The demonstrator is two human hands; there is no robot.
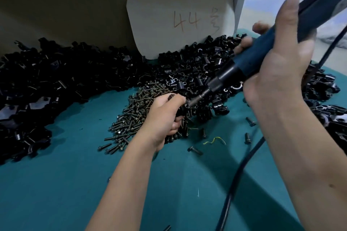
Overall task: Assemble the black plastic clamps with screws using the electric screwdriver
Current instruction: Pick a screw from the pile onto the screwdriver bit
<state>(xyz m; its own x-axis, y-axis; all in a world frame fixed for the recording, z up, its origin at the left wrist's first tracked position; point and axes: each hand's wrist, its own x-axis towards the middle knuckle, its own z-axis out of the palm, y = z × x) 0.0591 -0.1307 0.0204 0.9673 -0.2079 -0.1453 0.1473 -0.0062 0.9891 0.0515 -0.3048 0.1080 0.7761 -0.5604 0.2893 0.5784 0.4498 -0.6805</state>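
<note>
Clamp (178, 108): black plastic, gripped in the curled fingers of the left hand (163, 118), mostly hidden by them; held above the near edge of the screw heap.
Electric screwdriver (262, 62): blue body, black nose, gripped in the fist of the right hand (277, 80); tilted down and leftward; its bit (197, 98) touching the clamp at the left fingertips; the hands thus close together, joined through tool and part.
Cable (242, 170): black, running from below the right forearm toward the viewer across the worktop (56, 184), which is teal.
Screws (135, 118): dark heap beneath and left of the left hand; a few strays between the two forearms.
Loose clamps (56, 80): black piles, far left of the left hand; more behind both hands and under the right wrist.
Card (180, 18): pale, rounded corners, marked "44", upright behind the piles.
Yellow wire scrap (215, 140): between the forearms.
</note>
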